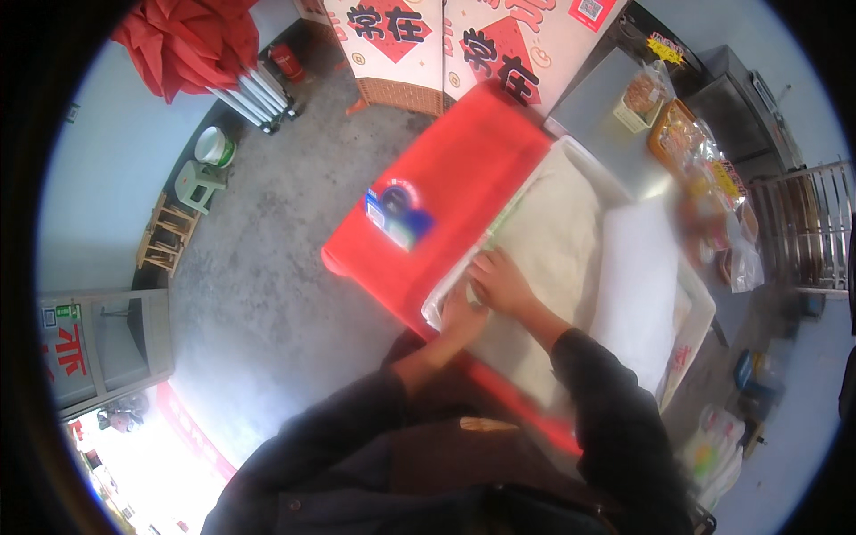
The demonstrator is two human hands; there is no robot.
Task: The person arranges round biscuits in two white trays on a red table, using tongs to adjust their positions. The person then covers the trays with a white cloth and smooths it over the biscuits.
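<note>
A white shallow tub (432, 308) rests on the red-covered table, with a cream cloth (553, 223) spread over it. At the tub's left edge my right hand (499, 280) has its fingers bent over the cloth, closed on its border. Just beside and below it, my left hand (459, 314) reaches to the same corner; its fingers are blurred and partly hidden by the right hand and the cloth. Along the right side of the cream cloth lies a thick white folded or rolled cloth (637, 285).
The red tablecloth (428, 160) holds a blue-and-white card with a round dark item (399, 198). Beyond the tub are a metal counter (597, 111), a yellow basket (637, 98) and an orange tray (669, 134) of packaged food. A green stool (198, 185) and bucket (215, 146) stand left.
</note>
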